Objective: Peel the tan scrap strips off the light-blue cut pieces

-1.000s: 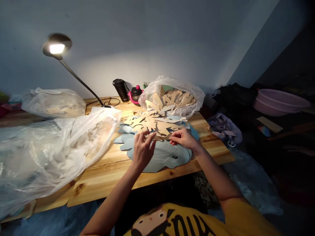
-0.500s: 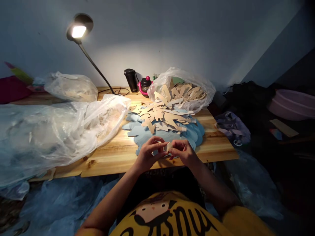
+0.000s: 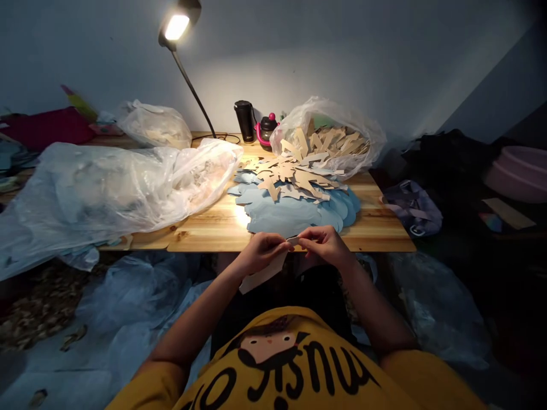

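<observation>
My left hand (image 3: 260,253) and my right hand (image 3: 325,246) meet at the near edge of the wooden table (image 3: 213,230), both pinched on one tan cardboard cutout (image 3: 262,274) that hangs down below my left hand. Just beyond them lies a stack of blue paper shapes (image 3: 294,212) with a heap of tan cutouts (image 3: 290,176) on top. An open clear bag (image 3: 331,136) behind holds more tan cutouts.
A big clear plastic bag (image 3: 98,188) fills the table's left half, with a smaller one (image 3: 156,125) behind. A lit desk lamp (image 3: 177,25), a black tumbler (image 3: 245,119) and a pink-lidded bottle (image 3: 267,128) stand at the back. Plastic sheeting covers the floor; a pink basin (image 3: 515,173) sits far right.
My hands drew back from the cutout heap to the table's near edge, carrying one tan cutout. The view tilted down and shifted, so the table looks farther.
</observation>
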`<action>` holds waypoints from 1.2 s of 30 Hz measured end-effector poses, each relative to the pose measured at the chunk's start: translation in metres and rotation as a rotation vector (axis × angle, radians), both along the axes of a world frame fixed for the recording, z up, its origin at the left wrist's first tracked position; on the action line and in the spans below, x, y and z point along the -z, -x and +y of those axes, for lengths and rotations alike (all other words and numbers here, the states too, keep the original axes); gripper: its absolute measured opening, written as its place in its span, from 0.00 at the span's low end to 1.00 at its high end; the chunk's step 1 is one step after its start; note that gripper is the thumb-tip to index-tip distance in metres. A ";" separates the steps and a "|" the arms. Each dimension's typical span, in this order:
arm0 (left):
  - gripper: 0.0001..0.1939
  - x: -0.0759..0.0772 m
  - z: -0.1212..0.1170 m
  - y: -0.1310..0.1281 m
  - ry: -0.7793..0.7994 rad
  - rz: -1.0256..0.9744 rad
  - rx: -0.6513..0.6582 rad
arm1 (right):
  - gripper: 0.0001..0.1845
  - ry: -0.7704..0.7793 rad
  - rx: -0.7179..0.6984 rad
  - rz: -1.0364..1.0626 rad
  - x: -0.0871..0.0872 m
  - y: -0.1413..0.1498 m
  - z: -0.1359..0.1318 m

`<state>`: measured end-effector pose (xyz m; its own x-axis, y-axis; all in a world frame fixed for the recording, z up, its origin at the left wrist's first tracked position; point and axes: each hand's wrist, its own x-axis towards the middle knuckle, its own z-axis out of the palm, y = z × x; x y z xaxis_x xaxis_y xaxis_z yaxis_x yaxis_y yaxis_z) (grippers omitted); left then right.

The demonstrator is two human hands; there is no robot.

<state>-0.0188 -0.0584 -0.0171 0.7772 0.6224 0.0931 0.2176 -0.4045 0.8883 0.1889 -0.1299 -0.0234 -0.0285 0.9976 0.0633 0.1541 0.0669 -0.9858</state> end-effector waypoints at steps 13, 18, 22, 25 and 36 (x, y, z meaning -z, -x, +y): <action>0.18 0.054 -0.058 0.008 -0.673 -0.115 -0.211 | 0.17 0.033 0.063 0.064 0.049 0.028 -0.038; 0.19 0.064 -0.063 0.000 -0.702 -0.188 -0.191 | 0.16 -0.031 0.106 0.163 0.060 0.029 -0.041; 0.16 0.067 -0.056 0.000 -0.490 -0.311 -0.162 | 0.15 -0.022 0.097 0.217 0.068 0.032 -0.042; 0.13 0.067 -0.050 0.002 -0.291 -0.353 -0.105 | 0.15 -0.012 0.082 0.254 0.071 0.038 -0.041; 0.14 0.084 -0.033 0.015 0.334 -0.791 -0.437 | 0.20 0.062 0.391 0.431 0.090 0.043 -0.030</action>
